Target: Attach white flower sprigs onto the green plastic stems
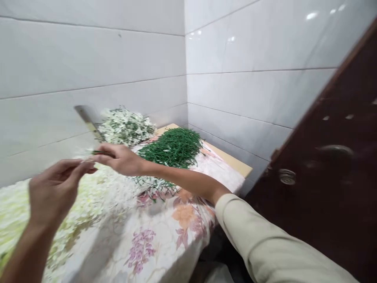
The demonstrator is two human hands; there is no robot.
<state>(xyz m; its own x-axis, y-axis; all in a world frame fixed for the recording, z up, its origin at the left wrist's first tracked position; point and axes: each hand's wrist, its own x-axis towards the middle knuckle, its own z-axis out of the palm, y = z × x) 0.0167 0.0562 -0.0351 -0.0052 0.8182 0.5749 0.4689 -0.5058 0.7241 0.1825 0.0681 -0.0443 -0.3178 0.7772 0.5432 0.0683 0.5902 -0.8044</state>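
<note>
My right hand (118, 159) reaches in from the right in a beige sleeve (265, 236), its fingers pinching a few thin green stems (101, 152). My left hand (54, 192) is raised at the lower left, with its fingertips close to the right hand. Motion blur hides whether those fingers hold anything. A heap of green stems (172, 147) lies beyond my right forearm. White blossoms with green stems (126, 126) are piled near the wall, and pale cream flowers (88, 200) spread beneath my left hand.
A flower-printed cloth (165, 236) covers a table with a bare wooden corner (232, 157). A metal blade (84, 116) stands by the white tiled wall (88, 59). A dark brown door (324, 177) with a round lock (287, 177) closes off the right side.
</note>
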